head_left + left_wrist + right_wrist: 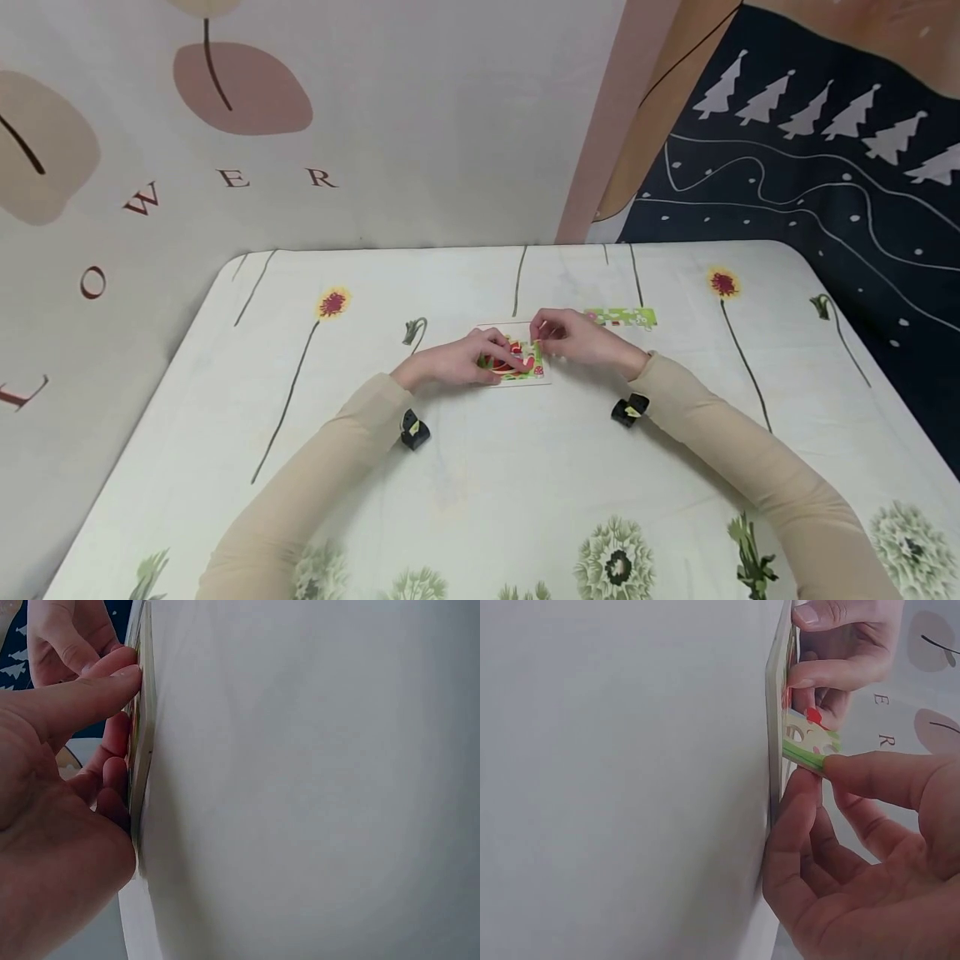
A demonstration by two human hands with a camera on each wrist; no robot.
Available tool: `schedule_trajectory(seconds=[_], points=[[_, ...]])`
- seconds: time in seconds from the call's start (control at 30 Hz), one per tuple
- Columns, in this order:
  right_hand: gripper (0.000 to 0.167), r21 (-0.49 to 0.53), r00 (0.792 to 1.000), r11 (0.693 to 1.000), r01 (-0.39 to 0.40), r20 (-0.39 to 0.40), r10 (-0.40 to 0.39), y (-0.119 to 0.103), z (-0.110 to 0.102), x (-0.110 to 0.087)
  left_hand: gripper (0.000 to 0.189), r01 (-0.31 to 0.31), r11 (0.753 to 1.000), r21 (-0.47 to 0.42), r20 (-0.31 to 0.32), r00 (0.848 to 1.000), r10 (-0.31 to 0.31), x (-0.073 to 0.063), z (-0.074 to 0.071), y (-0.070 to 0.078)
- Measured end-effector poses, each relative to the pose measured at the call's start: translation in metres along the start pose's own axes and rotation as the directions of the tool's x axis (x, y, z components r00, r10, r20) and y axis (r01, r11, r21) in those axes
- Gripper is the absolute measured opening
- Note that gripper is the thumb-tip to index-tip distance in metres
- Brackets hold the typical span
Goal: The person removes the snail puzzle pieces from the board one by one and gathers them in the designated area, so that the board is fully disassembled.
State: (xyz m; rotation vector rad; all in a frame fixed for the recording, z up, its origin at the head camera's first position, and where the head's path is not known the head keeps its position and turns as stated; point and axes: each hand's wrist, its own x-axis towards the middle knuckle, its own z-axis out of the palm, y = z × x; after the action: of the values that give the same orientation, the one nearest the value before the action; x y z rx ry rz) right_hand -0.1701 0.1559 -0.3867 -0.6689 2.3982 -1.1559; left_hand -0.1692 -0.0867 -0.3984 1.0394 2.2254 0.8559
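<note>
A shallow picture puzzle board (546,375) with a pale rim lies flat on the table, red and green pictures inside it. My left hand (467,360) rests on its left part, thumb along the near side and index finger stretched over the picture. At the board's right end my right hand (579,340) pinches a puzzle strip (810,742) between thumb and fingers. The strip has a green edge and a cream face with red on it. In the right wrist view it is tilted, one end at the board. Fingers hide part of the picture.
Another green and white puzzle strip (633,317) lies on the table just behind my right hand. A flower-printed white cloth (480,467) covers the table. Printed hangings (450,125) stand behind the far edge and on the right. Each sleeve has a small black device (630,409) at the wrist.
</note>
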Motion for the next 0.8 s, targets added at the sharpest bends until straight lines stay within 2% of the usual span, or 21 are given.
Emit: schedule_trajectory(seconds=[0.17, 0.37, 0.57, 0.8], points=[[0.012, 0.007, 0.998, 0.998, -0.056, -0.002, 0.056, 0.004, -0.001, 0.004, 0.036, 0.017, 1.000, -0.002, 0.008, 1.000, -0.017, -0.001, 0.000, 0.000], [0.014, 0.020, 0.995, 0.995, -0.103, -0.010, 0.103, 0.004, -0.005, 0.005, 0.036, -0.007, 1.000, 0.011, 0.008, 1.000, 0.007, 0.000, 0.000, 0.001], [0.016, 0.046, 0.993, 0.992, -0.116, -0.028, 0.118, 0.009, -0.008, 0.006, 0.037, 0.005, 1.000, 0.016, 0.017, 1.000, -0.006, 0.000, -0.001, 0.002], [0.018, 0.026, 0.992, 0.993, -0.114, -0.045, 0.115, 0.013, -0.015, 0.000, 0.037, 0.032, 0.999, 0.007, 0.023, 0.999, -0.032, -0.001, -0.002, 0.002]])
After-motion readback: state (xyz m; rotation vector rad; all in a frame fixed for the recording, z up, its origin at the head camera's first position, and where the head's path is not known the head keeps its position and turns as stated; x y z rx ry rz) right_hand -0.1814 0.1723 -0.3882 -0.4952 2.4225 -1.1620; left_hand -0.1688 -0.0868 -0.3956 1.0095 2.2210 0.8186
